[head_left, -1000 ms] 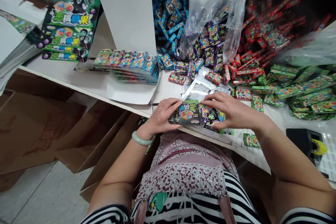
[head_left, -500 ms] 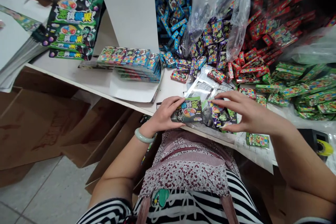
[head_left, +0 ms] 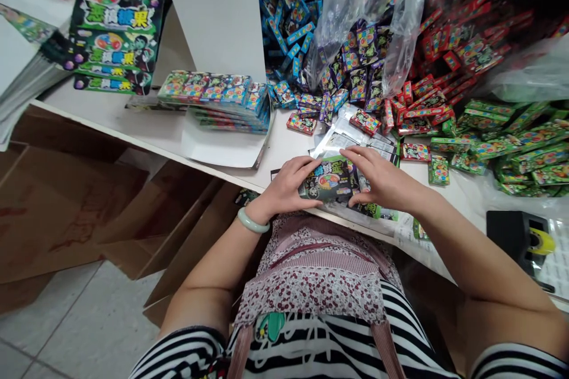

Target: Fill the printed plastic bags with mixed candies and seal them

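Observation:
My left hand (head_left: pixel 287 186), with a pale green bangle at the wrist, grips the left end of a dark candy packet (head_left: pixel 328 182) with green edges and printed sweets, thumb below and fingers above. Facing it, my right hand (head_left: pixel 382 180) has its fingers and thumb curled round a small purple candy box (head_left: pixel 354 176) at the packet's right end. The right hand hides most of that box; I cannot tell whether any of it is inside the packet. Clear and dark printed packets (head_left: pixel 344 130) lie flat under and behind my hands.
Piles of small blue (head_left: pixel 291 29), purple (head_left: pixel 362 47), red (head_left: pixel 427 109) and green candy boxes (head_left: pixel 524 142) cover the back and right. A bent strip of joined boxes (head_left: pixel 208 87) sits on a white card tray (head_left: pixel 222 151). A tape dispenser (head_left: pixel 511 237) is right; cardboard boxes (head_left: pixel 66 207) stand below left.
My right hand has moved left with the purple box, up against the packet in my left hand. The view has shifted slightly, showing more of the tape dispenser.

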The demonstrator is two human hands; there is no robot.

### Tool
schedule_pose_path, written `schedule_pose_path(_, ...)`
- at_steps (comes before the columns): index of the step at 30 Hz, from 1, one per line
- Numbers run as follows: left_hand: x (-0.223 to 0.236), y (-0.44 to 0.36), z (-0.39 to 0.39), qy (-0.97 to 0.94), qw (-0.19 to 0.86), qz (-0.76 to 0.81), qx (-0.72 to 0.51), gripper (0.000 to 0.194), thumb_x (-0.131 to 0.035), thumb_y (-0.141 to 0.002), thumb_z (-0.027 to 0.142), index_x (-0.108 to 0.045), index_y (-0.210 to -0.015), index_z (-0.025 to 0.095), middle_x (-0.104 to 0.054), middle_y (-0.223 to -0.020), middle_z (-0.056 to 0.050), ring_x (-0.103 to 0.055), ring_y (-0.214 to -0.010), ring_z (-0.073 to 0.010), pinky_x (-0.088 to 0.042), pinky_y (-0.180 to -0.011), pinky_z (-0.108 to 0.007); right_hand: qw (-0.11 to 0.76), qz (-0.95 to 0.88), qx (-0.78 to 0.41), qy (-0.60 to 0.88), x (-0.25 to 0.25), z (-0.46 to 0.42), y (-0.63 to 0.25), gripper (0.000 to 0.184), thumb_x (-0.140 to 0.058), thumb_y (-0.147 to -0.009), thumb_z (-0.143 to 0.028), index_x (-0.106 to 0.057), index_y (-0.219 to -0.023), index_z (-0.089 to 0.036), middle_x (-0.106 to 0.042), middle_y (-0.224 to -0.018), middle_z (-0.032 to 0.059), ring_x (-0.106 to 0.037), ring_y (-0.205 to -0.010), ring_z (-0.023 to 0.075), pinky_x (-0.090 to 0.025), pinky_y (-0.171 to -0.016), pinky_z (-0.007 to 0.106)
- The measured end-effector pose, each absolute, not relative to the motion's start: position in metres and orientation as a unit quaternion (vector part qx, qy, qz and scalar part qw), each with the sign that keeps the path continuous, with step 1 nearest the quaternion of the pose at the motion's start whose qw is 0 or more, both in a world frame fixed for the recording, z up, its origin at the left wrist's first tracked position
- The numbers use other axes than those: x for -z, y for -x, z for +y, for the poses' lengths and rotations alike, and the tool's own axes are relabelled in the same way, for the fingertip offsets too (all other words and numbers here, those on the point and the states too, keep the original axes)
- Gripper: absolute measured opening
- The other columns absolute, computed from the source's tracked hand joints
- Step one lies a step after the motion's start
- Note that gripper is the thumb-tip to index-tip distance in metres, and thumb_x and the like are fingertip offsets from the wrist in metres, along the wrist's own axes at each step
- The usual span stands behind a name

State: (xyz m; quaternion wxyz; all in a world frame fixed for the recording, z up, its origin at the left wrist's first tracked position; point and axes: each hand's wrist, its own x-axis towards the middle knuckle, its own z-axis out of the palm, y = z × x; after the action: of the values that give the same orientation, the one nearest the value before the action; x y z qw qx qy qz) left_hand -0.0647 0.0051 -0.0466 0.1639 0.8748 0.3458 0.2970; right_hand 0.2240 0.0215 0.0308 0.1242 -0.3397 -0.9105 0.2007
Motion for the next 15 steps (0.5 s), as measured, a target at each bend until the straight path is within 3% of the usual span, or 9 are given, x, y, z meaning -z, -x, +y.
schedule_pose_path(3,0.050,0.066,0.004,-0.865,0.146,0.370,-0.305,0.098,-0.074,-0.078,0.061,-0.028,-0.158,0.025,-0.052,-0.136,-0.017,-0.055,-0.125,-0.0347,-0.050,-0.104,-0.053,0.183,-0.882,-0.202,0.384,-0.021,0.016,-0.220,0.079,-0.070,-0.085,-0.053,-0.035,-0.151,-0.026,-0.051,-0.145,0.0184,-0.043,-0.141,0.0378,-0.040,-0.113,0.062)
schedule_pose_path(7,0.053,0.069,0.001,-0.868,0.122,0.374,-0.304,0.100,-0.076,-0.077,0.060,-0.029,-0.157,0.023,-0.054,-0.133,-0.017,-0.056,-0.122,-0.0342,-0.050,-0.103,-0.052,0.190,-0.866,-0.232,0.399,-0.009,0.012,-0.214,0.046,-0.049,-0.099,-0.044,-0.048,-0.141,-0.027,-0.066,-0.130,0.0137,-0.044,-0.143,0.0356,-0.029,-0.116,0.069)
schedule_pose_path(11,0.057,0.068,0.001,-0.862,0.123,0.389,-0.300,0.100,-0.075,-0.077,0.062,-0.029,-0.156,0.022,-0.053,-0.135,-0.018,-0.055,-0.124,-0.0348,-0.049,-0.105,-0.053,0.193,-0.844,-0.288,0.410,-0.001,0.020,-0.204,0.049,-0.042,-0.101,-0.043,-0.041,-0.148,-0.029,-0.071,-0.126,0.0109,-0.044,-0.145,0.0316,-0.023,-0.118,0.070)
schedule_pose_path(15,0.056,0.073,0.001,-0.854,0.118,0.401,-0.309,0.100,-0.073,-0.078,0.063,-0.027,-0.157,0.023,-0.053,-0.134,-0.017,-0.055,-0.123,-0.0344,-0.050,-0.104,-0.053,0.188,-0.850,-0.294,0.394,-0.007,0.041,-0.189,0.046,-0.046,-0.098,-0.047,-0.053,-0.140,-0.028,-0.070,-0.129,0.0117,-0.047,-0.143,0.0332,-0.022,-0.118,0.069)
